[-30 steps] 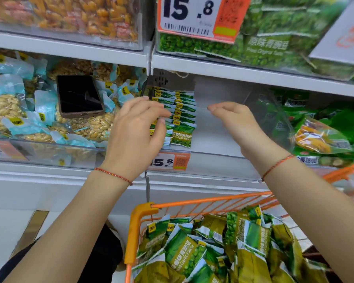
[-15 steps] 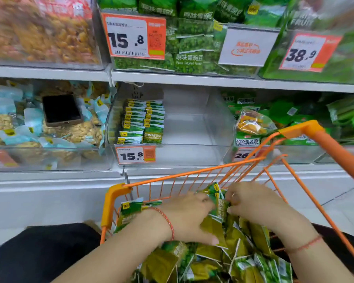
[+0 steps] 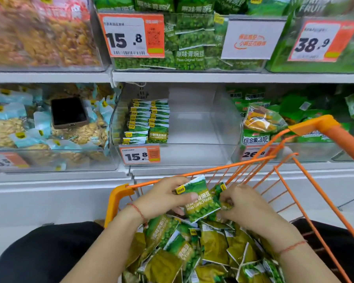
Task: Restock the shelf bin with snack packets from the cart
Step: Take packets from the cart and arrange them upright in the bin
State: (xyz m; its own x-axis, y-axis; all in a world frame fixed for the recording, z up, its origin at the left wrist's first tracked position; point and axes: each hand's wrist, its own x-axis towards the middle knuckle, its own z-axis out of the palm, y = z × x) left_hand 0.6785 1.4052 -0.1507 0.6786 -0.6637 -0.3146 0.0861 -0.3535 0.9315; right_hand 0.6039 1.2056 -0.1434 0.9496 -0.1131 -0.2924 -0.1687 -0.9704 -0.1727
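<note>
Over the heap of packets [image 3: 192, 258] in the orange cart [image 3: 119, 199], the left hand [image 3: 161, 198] has its fingers [image 3: 189, 196] curled round a green packet [image 3: 199, 198] reading "Peas Garlic Flavor". The right hand [image 3: 243, 205] pinches another packet [image 3: 220, 189] just beside it. Beyond the fingers, the clear shelf bin [image 3: 202, 127] holds two rows of packets [image 3: 147, 122] at its left, above a tag [image 3: 140, 155] reading "15.8".

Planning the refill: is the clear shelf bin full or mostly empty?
Mostly empty. The clear shelf bin holds two rows of pea packets at its left; the rest is bare.
</note>
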